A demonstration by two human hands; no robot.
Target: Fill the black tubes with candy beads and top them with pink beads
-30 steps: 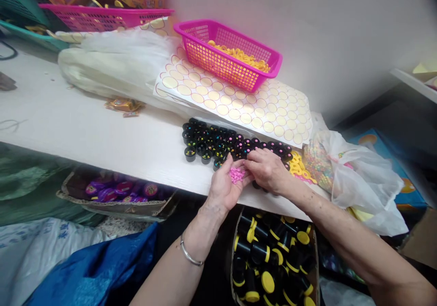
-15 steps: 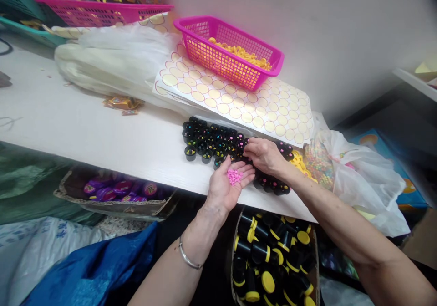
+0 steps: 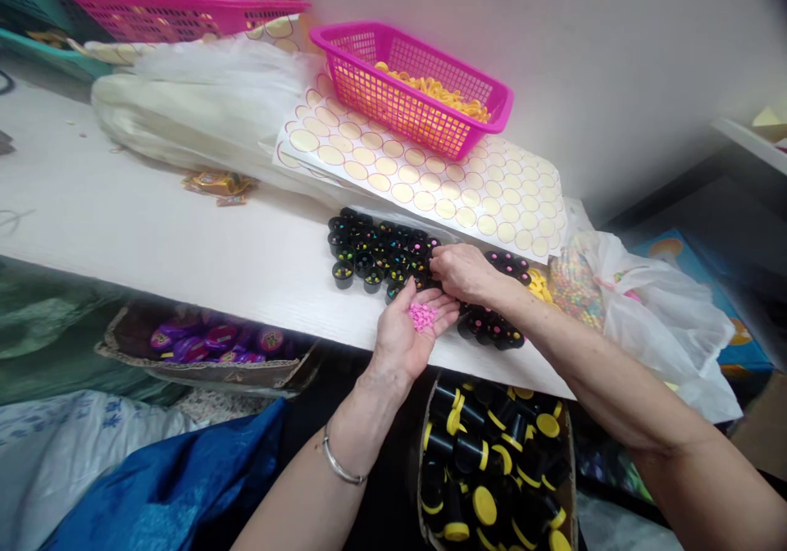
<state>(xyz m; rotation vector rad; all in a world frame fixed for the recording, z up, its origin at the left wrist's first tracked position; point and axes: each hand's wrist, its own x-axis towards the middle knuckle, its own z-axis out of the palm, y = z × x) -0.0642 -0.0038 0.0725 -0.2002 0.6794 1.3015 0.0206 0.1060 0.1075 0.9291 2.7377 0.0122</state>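
My left hand (image 3: 407, 337) lies palm up at the table's front edge, cupped under a small heap of pink beads (image 3: 421, 316). My right hand (image 3: 460, 272) hovers over a cluster of small black cups (image 3: 376, 254) on the white table (image 3: 153, 231), its fingers pinched together above the cups; what they pinch is too small to see. The cups hold coloured beads. More black cups (image 3: 492, 330) sit under my right wrist.
A pink basket (image 3: 411, 92) of yellow rings stands on a sheet of round stickers (image 3: 467, 186). Plastic bags lie left (image 3: 202, 108) and right (image 3: 645, 305). Below the table a box (image 3: 492, 477) holds black bottles with yellow caps; another box (image 3: 209, 346) holds purple packets.
My right hand left the pink beads in my left palm and moved up and left over the black cups. My left hand has stayed in place with the beads.
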